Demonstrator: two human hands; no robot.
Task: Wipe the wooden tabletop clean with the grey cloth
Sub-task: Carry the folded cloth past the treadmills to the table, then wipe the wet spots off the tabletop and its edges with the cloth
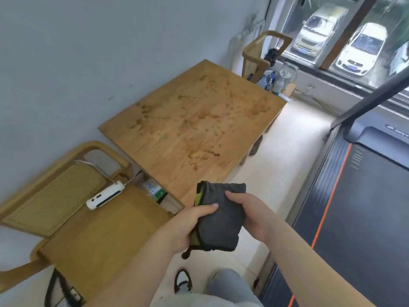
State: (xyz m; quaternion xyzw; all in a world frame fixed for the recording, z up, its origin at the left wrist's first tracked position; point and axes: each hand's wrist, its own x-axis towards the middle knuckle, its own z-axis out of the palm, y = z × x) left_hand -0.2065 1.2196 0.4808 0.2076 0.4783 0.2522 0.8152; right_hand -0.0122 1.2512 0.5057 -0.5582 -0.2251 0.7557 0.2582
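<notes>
- One folded grey cloth (219,218), soft and fuzzy with a green underside, is held in the air just short of the counter's near edge.
- Left hand (188,227) and right hand (250,216): each grip closed on it.
- One rectangular wooden counter (194,120), blotched with dark stains.
- Two cane-backed wooden chairs (66,207).

A wooden chair with a woven cane back (55,196) stands at the lower left against the pale wall, and a white handheld device (105,195) lies on its seat. A second cane chair (261,56) stands below the window, with spray bottles (274,82) beside it. At the right lies a black treadmill (365,191) with an orange stripe, and through the window (345,34) parked cars (360,49) show.
</notes>
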